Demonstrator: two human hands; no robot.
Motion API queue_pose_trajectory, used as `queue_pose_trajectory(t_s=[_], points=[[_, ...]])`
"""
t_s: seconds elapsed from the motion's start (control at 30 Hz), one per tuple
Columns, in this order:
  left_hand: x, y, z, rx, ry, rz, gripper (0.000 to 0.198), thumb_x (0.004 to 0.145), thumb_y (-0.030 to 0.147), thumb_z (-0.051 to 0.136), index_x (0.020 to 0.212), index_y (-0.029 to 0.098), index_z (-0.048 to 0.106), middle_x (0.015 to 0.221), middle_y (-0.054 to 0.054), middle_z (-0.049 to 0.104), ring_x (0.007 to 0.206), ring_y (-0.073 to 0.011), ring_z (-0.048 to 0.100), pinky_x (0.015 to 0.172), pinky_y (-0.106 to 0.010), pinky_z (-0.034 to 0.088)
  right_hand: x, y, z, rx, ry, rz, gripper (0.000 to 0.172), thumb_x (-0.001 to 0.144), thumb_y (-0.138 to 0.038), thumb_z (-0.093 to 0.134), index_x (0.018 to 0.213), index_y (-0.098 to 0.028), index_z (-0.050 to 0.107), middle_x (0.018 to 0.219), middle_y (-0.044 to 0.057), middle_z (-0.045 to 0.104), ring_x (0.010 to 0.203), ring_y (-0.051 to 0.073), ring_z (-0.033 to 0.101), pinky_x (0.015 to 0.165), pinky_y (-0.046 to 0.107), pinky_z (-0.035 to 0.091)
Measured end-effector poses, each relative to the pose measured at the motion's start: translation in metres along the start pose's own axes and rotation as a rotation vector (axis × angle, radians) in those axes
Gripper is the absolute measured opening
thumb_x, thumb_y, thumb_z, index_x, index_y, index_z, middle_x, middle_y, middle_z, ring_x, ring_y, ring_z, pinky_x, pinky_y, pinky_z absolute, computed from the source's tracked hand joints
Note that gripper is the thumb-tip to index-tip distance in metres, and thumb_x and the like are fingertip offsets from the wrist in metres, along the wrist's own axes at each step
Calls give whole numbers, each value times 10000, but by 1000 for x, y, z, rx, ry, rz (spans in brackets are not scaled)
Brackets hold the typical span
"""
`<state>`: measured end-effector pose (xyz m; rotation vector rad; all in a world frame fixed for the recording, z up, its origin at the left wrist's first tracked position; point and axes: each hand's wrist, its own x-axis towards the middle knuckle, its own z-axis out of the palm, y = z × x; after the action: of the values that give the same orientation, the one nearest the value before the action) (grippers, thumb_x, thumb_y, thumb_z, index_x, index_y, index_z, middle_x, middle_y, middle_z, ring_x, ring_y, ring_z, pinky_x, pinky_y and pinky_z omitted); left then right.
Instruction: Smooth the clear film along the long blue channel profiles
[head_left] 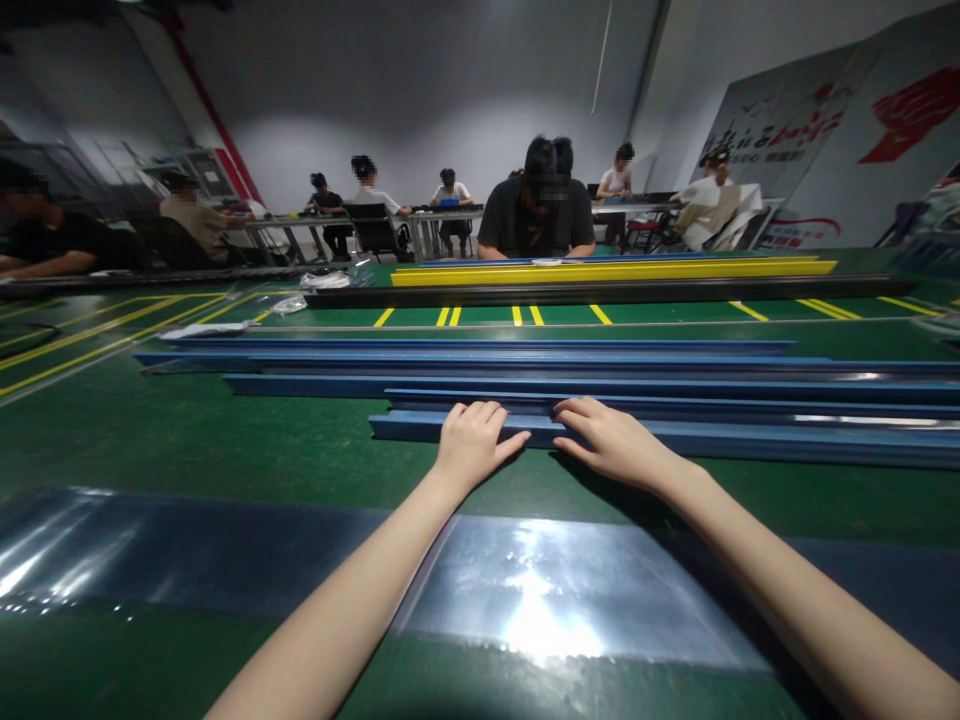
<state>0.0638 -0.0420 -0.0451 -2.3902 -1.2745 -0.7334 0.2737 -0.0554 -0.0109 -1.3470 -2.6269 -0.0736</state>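
L hand & R hand both on nearest blue channel, fingers part-curled over top, thumbs on near side, gripping it; channel lies on green table, btwn clear film & other blue channels

The worktop is green and marked with yellow stripes. Closest to its near edge lies a flat, glossy strip of transparent plastic film. Beyond the film, several long blue channel profiles lie side by side, roughly parallel to the far edge; their left ends are staggered, and some right ends lie out of view. Nearer the far edge lie a long black profile and, behind it, a yellow profile. Crumpled clear plastic lies by the black profile's left end.
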Motion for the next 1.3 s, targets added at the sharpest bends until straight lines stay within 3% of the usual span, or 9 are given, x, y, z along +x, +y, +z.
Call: queue_pose_trajectory(t_s=[0.37, 1.0, 1.13, 1.3], points=[[0, 1, -2, -4, 59, -116, 306, 861, 384, 389, 753, 177, 588, 777, -25, 655, 727, -160, 574, 664, -317, 323, -3, -5, 19, -147, 156, 25, 355, 885, -393, 311, 963, -162, 568, 996, 98, 600, 897, 192, 519, 710, 279, 374], [1, -6, 0, 73, 153, -322, 326, 878, 307, 359, 662, 176, 565, 675, -25, 633, 676, -148, 572, 647, -293, 283, -4, -4, 23, -192, 199, 17, 386, 893, -401, 284, 971, -152, 569, 1032, 91, 604, 881, 189, 524, 712, 279, 342], [4, -8, -4, 55, 105, -487, 333, 879, 306, 351, 668, 183, 577, 707, -25, 647, 697, -146, 581, 642, -274, 288, -4, -2, 27, -224, 247, 0, 377, 890, -405, 298, 953, -155, 574, 1018, 79, 611, 855, 182, 528, 691, 277, 336], [11, -8, -15, -3, -41, -669, 318, 876, 317, 334, 739, 207, 599, 779, -23, 672, 724, -147, 600, 617, -247, 303, -4, 0, 30, -249, 284, -8, 373, 888, -411, 306, 923, -158, 578, 990, 71, 620, 830, 174, 530, 671, 273, 328]])
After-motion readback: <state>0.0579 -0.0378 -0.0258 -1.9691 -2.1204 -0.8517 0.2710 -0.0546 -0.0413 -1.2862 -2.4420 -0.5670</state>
